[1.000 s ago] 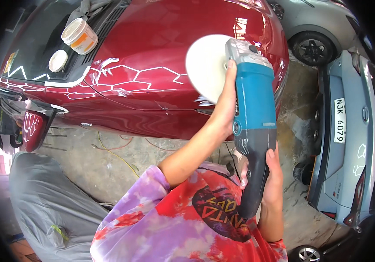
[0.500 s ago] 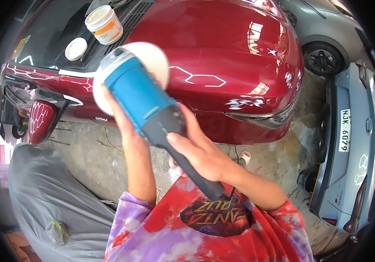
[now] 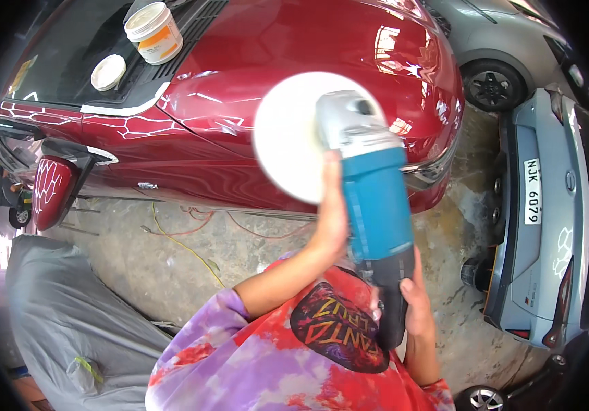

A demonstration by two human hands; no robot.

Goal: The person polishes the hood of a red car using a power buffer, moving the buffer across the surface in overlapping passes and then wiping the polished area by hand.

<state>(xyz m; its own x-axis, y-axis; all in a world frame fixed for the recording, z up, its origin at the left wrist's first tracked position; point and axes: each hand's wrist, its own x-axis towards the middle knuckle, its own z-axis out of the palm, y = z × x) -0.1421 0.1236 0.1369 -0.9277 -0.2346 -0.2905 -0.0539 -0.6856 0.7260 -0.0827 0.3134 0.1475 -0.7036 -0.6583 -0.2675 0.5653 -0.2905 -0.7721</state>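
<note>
A blue and black polisher (image 3: 378,205) with a silver-grey head and a round white pad (image 3: 284,137) is in both my hands. My left hand (image 3: 333,219) is closed on the left side of its blue body, just below the pad; part of its fingers is hidden behind the tool. Lower down, my right hand (image 3: 416,307) wraps the black handle, thumb along its side. The pad covers the front side of the red car's hood (image 3: 287,48), near the headlight. Whether it touches the paint I cannot tell.
An open white tub (image 3: 154,35) with an orange label and its lid (image 3: 108,72) stand by the windshield. A red side mirror (image 3: 54,188) juts out at left. Yellow and red cords (image 3: 183,241) lie on the floor. A grey-covered object (image 3: 82,301) and a light-blue car (image 3: 541,226) flank me.
The polisher has moved right along the car toward the headlight and swung from leaning left to nearly upright. Both hands went with it, still gripping, the right hand lower.
</note>
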